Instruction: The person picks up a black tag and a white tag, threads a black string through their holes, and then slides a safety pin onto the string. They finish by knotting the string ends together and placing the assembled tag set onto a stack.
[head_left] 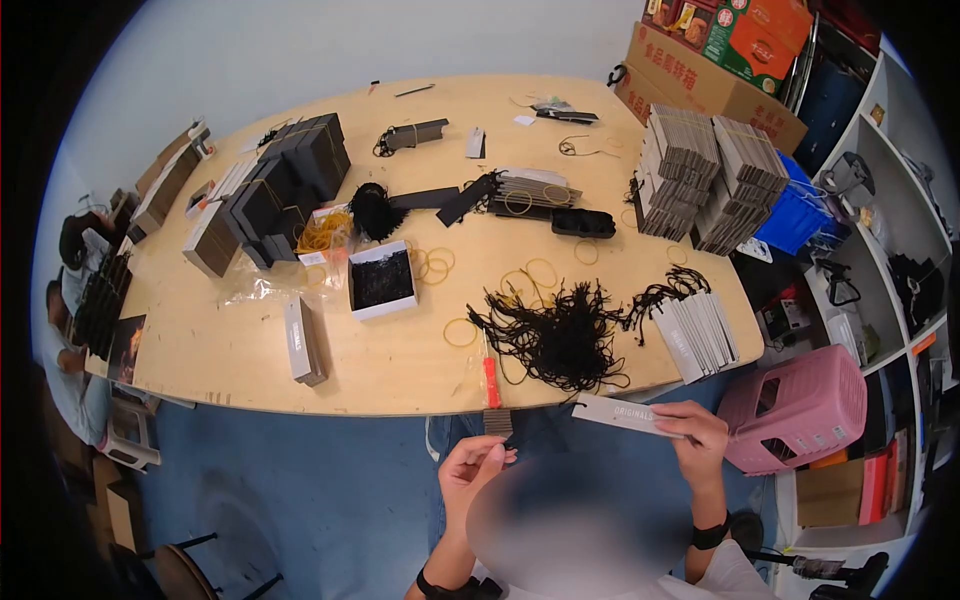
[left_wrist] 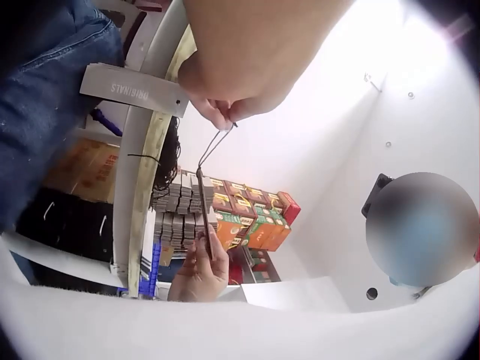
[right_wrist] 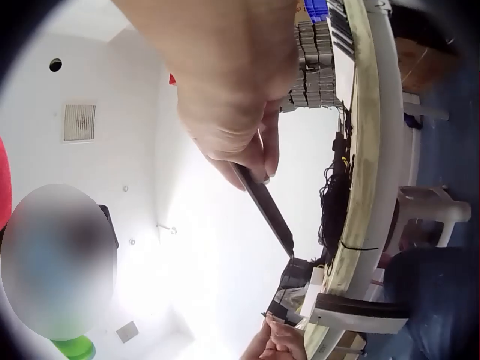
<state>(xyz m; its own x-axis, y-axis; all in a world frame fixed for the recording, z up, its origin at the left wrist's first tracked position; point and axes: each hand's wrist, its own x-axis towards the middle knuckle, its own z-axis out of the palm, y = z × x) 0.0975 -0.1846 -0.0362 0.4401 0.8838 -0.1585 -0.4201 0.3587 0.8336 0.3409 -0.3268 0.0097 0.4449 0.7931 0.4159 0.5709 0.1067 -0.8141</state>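
Note:
My right hand (head_left: pixel 702 440) grips one end of a grey tag (head_left: pixel 620 413) printed ORIGINALS, held in front of the table edge. In the right wrist view the tag (right_wrist: pixel 266 210) appears edge-on between thumb and fingers. My left hand (head_left: pixel 470 478) is lower and to the left. Its fingertips pinch a thin dark cord (left_wrist: pixel 216 142), a loop that runs to the tag's end in the left wrist view. Just above that hand, a stack of tags (head_left: pixel 497 422) juts over the table edge. A heap of black cords (head_left: pixel 560 340) lies on the table beyond.
Corded tags (head_left: pixel 695 335) fan out at the table's right. An open white box (head_left: pixel 383 308) of black pieces and a tag stack (head_left: pixel 302 342) stand left. Tall tag stacks (head_left: pixel 680 165) and dark stacks (head_left: pixel 285 180) rise farther back. A pink crate (head_left: pixel 795 410) stands on the right.

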